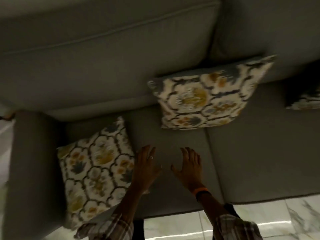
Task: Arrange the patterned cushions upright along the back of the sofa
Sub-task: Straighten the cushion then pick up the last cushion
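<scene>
A grey sofa (pixel 103 70) fills the view from above. One patterned cushion (pixel 206 97) in cream, grey and yellow leans against the sofa back near the middle. A second patterned cushion (pixel 95 170) lies flat on the left seat beside the armrest. The edge of a third cushion (pixel 304 99) shows at the far right. My left hand (pixel 147 168) hovers open over the seat, just right of the flat cushion. Over the bare seat, my right hand (pixel 188 167) is open too, fingers spread, below the leaning cushion. Neither hand holds anything.
The sofa's left armrest (pixel 31 161) runs down the left side. A seam (pixel 213 161) splits the seat into two cushions. White marble floor (pixel 190 226) lies in front of the sofa. The picture is dim and blurred.
</scene>
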### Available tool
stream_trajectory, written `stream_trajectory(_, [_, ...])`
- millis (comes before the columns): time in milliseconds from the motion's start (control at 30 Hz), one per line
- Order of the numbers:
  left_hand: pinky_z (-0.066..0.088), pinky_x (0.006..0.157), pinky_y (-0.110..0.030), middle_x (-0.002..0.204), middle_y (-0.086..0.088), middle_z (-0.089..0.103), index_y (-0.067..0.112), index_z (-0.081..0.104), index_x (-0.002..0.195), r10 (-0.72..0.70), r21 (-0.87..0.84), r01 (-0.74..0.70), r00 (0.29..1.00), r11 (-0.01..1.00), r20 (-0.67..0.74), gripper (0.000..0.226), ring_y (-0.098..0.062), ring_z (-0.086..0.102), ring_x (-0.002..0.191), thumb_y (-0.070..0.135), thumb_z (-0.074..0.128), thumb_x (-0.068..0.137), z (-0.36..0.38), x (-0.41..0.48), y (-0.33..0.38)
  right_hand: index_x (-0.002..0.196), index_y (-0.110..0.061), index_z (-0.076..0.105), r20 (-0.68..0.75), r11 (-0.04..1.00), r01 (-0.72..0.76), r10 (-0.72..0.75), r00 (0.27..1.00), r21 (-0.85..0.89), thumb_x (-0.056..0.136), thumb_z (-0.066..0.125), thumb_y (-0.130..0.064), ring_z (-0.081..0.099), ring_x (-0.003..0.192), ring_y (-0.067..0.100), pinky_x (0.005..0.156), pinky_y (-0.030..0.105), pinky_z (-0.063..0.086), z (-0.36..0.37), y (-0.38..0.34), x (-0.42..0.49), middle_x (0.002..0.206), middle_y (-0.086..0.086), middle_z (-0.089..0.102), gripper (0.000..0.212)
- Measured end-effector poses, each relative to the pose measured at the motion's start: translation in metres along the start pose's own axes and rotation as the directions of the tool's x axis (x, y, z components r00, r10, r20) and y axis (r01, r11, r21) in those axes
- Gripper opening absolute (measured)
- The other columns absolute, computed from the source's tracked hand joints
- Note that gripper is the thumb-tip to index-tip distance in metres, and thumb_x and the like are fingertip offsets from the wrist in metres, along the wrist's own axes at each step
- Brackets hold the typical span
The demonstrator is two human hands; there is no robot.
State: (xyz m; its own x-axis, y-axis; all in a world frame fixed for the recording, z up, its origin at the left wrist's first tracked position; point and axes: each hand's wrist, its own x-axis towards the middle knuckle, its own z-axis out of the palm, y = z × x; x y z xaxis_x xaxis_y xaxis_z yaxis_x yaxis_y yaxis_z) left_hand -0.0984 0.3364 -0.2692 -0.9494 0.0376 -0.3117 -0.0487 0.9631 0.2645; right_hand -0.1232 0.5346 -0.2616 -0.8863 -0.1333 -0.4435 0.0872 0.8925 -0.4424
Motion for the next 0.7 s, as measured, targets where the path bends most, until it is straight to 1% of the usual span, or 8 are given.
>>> stream_trajectory(133, [0.039,0.108,-0.061,0.147,-0.021,0.045,0.012,0.034,0.146,-0.248,-0.129,0.237,0.966,0.963,-0.074,0.082,-0.041,0.043,0.135,0.058,0.052,0.081,-0.021,-0.056,-0.127,0.154,-0.01,0.046,0.098,0.996,0.008,-0.017,0.995,0.087,0.084,0.05,-0.067,0.048,0.142,0.039,0.113,0.055,0.042,0.063,-0.102,-0.013,0.154,0.018,0.051,0.09])
stream_trajectory(200, [0.028,0.116,-0.062,0.155,-0.021,0.033,0.014,0.022,0.152,-0.448,-0.264,0.419,0.892,0.869,-0.057,0.097,-0.041,0.031,0.142,0.072,0.044,0.077,-0.031,-0.082,-0.187,0.162,-0.01,0.029,0.192,0.986,-0.025,-0.008,0.981,0.167,0.091,0.058,-0.065,0.035,0.151,0.037,0.12,0.053,0.032,0.083,-0.155,-0.015,0.166,0.016,0.035,0.095])
stream_trajectory(300, [0.023,0.119,-0.058,0.16,-0.02,0.018,0.014,0.011,0.156,-0.687,-0.51,0.611,0.725,0.606,0.053,0.127,-0.04,0.021,0.147,0.087,0.049,0.059,-0.043,-0.107,-0.253,0.165,-0.009,0.022,0.229,0.938,-0.143,0.071,0.971,0.317,0.088,0.07,-0.063,0.025,0.156,0.036,0.124,0.058,0.026,0.12,-0.199,0.001,0.172,0.012,0.021,0.105])
stream_trajectory(400, [0.03,0.116,-0.057,0.163,-0.014,0.012,0.022,0.002,0.156,-0.749,-0.737,0.639,0.594,0.219,0.292,0.125,-0.037,0.022,0.148,0.05,0.086,0.067,-0.049,-0.112,-0.3,0.166,-0.029,0.011,0.282,0.775,-0.34,0.217,0.935,0.533,0.071,0.081,-0.071,0.042,0.147,0.042,0.102,0.061,0.052,0.141,-0.22,0.033,0.167,0.011,0.033,0.125])
stream_trajectory(467, [0.035,0.116,-0.052,0.163,-0.012,0.02,0.022,0.007,0.156,-0.662,-0.799,0.599,0.616,0.042,0.427,0.113,-0.034,0.03,0.146,0.028,0.085,0.075,-0.046,-0.105,-0.32,0.164,-0.029,0.02,0.338,0.662,-0.415,0.25,0.907,0.624,0.08,0.089,-0.037,0.059,0.13,0.043,0.08,0.049,0.058,0.136,-0.231,0.05,0.151,0.012,0.052,0.109])
stream_trajectory(567, [0.041,0.112,-0.052,0.156,-0.008,0.036,0.023,0.023,0.153,-0.6,-0.835,0.549,0.661,-0.023,0.451,0.106,-0.031,0.041,0.14,0.027,0.088,0.07,-0.044,-0.095,-0.337,0.149,-0.032,0.041,0.387,0.727,-0.381,0.171,0.906,0.571,0.082,0.087,-0.034,0.069,0.088,0.024,0.069,0.049,0.055,0.117,-0.249,0.059,0.109,0.0,0.067,0.082])
stream_trajectory(633, [0.043,0.11,-0.054,0.154,-0.006,0.04,0.027,0.025,0.152,-0.588,-0.889,0.457,0.713,-0.023,0.382,0.114,-0.028,0.044,0.138,0.032,0.093,0.06,-0.052,-0.092,-0.341,0.137,-0.038,0.044,0.331,0.736,-0.316,0.132,0.934,0.599,0.084,0.087,-0.027,0.068,0.098,0.012,0.075,0.043,0.059,0.109,-0.258,0.058,0.115,-0.006,0.068,0.069])
stream_trajectory(700, [0.047,0.107,-0.05,0.151,-0.002,0.044,0.027,0.027,0.151,-0.602,-0.943,0.333,0.755,0.014,0.258,0.116,-0.021,0.049,0.134,0.025,0.094,0.057,-0.068,-0.087,-0.348,0.141,-0.032,0.046,0.232,0.713,-0.25,0.125,0.965,0.656,0.079,0.09,-0.018,0.07,0.112,0.02,0.077,0.041,0.065,0.101,-0.27,0.056,0.125,-0.004,0.07,0.077])
